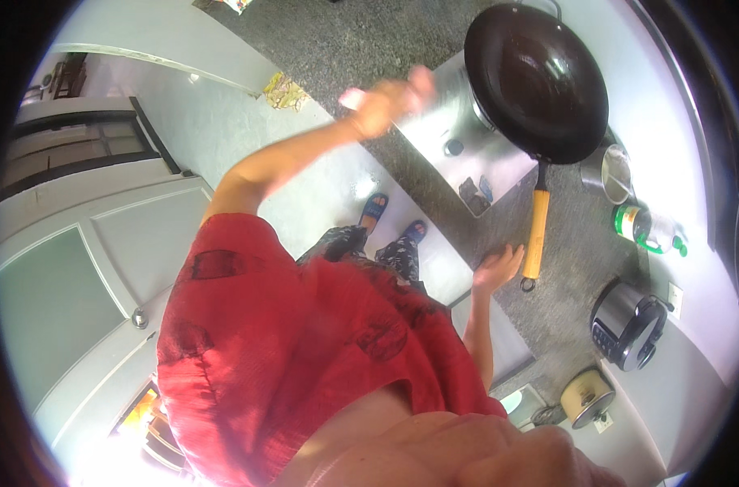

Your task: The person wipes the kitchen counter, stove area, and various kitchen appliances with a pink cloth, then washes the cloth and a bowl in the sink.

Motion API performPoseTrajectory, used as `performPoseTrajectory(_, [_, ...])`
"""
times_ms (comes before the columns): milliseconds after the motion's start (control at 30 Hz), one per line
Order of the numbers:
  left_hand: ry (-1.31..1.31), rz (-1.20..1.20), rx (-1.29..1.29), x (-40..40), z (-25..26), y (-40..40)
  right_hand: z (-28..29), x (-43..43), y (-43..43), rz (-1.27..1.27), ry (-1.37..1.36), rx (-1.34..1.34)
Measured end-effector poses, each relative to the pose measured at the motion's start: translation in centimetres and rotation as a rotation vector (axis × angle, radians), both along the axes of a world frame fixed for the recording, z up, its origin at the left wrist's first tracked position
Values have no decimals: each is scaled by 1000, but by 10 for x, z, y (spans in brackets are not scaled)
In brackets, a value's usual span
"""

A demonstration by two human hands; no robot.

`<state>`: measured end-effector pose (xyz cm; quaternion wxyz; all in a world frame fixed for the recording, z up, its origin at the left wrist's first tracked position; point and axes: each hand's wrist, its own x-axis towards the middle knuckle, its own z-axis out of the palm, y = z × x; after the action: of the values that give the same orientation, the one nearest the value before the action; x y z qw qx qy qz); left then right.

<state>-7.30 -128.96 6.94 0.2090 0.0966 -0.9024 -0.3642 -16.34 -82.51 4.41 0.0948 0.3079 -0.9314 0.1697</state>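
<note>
A dark wok [537, 79] sits tilted in view on the steel cooktop [503, 161], its wooden handle [536, 234] pointing towards me. My left hand [388, 106] is blurred over the cooktop's left edge. Its fingers look spread, and no held thing can be made out. Beside the wooden handle, my right hand [497, 268] is over the counter with fingers apart. Its fingertips are close to the handle but not around it. A round dark knob [453, 147] is on the cooktop's front, and small dark pieces [473, 193] lie at its near corner.
Along the wall are a metal pot [613, 173], a green-capped clear bottle [646, 230], an electric pressure cooker [625, 325] and a beige cooker [586, 399]. A patterned cloth [284, 92] hangs at the counter's far left. A white door [71, 292] stands to the left.
</note>
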Motion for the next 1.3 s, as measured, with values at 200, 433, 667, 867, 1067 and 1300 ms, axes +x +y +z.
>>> performPoseTrajectory(200, [-67, -317, -343, -43, 90, 49, -4, -1, -2, 8, 27, -11])
performPoseTrajectory(433, [-325, 224, -225, -76, -30, -50, 2, 2, -9, -98, -162, -34])
performPoseTrajectory(667, [-526, 537, -526, -105, -59, -140, 5, 3, -16, -106, -170, 18])
performPoseTrajectory(867, [-402, 841, -491, -103, -67, -243, 0, 2, -14, -252, -265, 47])
performPoseTrajectory(1067, [-206, 260, -642, 23, -48, -258, 2, 38, -36, -545, -172, 4])
performPoseTrajectory(1300, [-172, 373, -498, 134, -53, -403, -55, 148, -6, -798, -308, 250])
